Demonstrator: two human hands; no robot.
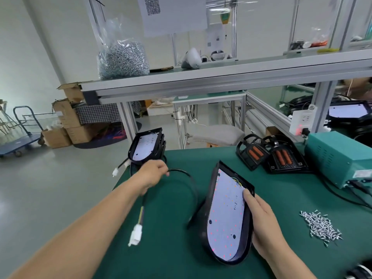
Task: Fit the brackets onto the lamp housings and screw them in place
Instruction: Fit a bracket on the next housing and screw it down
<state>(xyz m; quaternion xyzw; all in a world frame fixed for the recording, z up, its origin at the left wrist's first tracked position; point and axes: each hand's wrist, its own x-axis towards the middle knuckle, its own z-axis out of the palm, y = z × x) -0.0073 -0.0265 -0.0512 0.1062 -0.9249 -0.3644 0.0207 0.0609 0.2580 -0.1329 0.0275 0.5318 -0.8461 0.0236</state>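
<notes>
The lamp housing (225,218) stands tilted on edge at mid-bench (171,248), LED board toward the camera. The right hand (263,222) grips its right rim, fingers curled behind. The left arm is extended, and the left hand (153,174) grip is closed on the housing's black cable (191,178), whose white connector (135,236) dangles. Loose screws (320,226) lie to the right.

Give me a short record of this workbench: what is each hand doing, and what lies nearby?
left hand: grips the black cable
right hand: holds the lamp housing on edge, thumb on its face
cable end: white connector
loose screws: heap on the green table, right of the right hand
other housings: stack at the table's far left edge
</notes>
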